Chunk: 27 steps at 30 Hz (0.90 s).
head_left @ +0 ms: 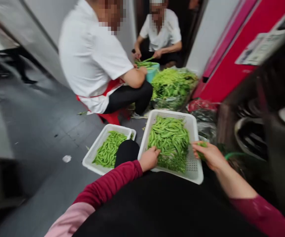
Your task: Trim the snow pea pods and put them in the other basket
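Observation:
In front of my knees stands a white plastic basket point(195, 126) with slatted walls, heaped with green pods point(169, 131). Finer green bits point(173, 163) lie at its near end. My left hand point(149, 158) is at the basket's left near side, its fingers closed at the edge of the heap; whatever they pinch cannot be made out. Past the right rim, my right hand point(210, 154) is closed on a few green pods point(201, 149), partly covered by its fingers. To the left, a second white basket point(93, 158) holds more green pods point(109, 148), partly behind my knee.
A co-worker point(90, 59) sits on a red stool point(110, 118) ahead to the left. Another person point(163, 31) crouches behind a light-blue tub point(153, 70). A leafy green heap point(173, 84) lies beyond my basket. Dark shelving with bowls point(250, 138) stands close on the right.

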Tool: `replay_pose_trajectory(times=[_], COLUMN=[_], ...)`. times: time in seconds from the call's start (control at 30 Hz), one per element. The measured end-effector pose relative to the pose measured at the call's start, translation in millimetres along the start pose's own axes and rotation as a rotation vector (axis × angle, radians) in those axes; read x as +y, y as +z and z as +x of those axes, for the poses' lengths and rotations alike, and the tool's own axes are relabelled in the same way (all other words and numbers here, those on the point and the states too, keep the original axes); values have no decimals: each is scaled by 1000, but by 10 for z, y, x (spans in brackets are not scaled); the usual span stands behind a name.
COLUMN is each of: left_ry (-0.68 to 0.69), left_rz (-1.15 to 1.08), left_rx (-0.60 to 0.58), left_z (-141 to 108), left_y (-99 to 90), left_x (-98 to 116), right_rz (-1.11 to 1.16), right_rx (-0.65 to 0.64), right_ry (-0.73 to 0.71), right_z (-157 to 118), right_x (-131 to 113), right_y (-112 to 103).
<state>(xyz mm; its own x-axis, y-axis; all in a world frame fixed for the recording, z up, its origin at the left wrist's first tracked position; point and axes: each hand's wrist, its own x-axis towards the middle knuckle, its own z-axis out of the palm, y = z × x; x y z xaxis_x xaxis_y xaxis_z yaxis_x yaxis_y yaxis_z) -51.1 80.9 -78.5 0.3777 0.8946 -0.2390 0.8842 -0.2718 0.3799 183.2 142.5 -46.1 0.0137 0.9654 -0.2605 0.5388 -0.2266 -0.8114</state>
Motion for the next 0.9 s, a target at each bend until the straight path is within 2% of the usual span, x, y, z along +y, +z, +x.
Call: replay_pose_trajectory(times=[0.07,0.13,0.2,0.3,0.37,0.47,0.57,0.63,0.67,0.8,0.9], left_ry=[38,54,78,108,113,99,68,39,18,-75,-57], left_rz=[71,103,109,93,58,-36,-169,-287,-368,-804,-1008], left_rx=[-67,-125,-124,-92,-90,-110,-114,-89,-89,-220,-254], left_z=[108,126,113,114,131,155,184,212,227,254,231], left_y=[37,51,56,53,43,22,0,-23,-39,-142,-214], left_x=[-29,-55,-50,-12,3,-8,-14,20,51,226,316], right_rz=[-369,-730,-871,-855,-824,-762,-664,-476,-286,684,949], right_rx=[-39,-76,-127,-183,-176,-172,-215,-249,-265,-309,-315], right_ry=[4,-27,-46,-37,-20,19,67,83,98,214,295], right_z=[-5,67,154,255,305,345,312,242,197,10,-81], right_x=[120,116,66,17,21,54,81,84,80,46,24], right_y=[-3,167,398,667,747,743,646,559,518,423,432])
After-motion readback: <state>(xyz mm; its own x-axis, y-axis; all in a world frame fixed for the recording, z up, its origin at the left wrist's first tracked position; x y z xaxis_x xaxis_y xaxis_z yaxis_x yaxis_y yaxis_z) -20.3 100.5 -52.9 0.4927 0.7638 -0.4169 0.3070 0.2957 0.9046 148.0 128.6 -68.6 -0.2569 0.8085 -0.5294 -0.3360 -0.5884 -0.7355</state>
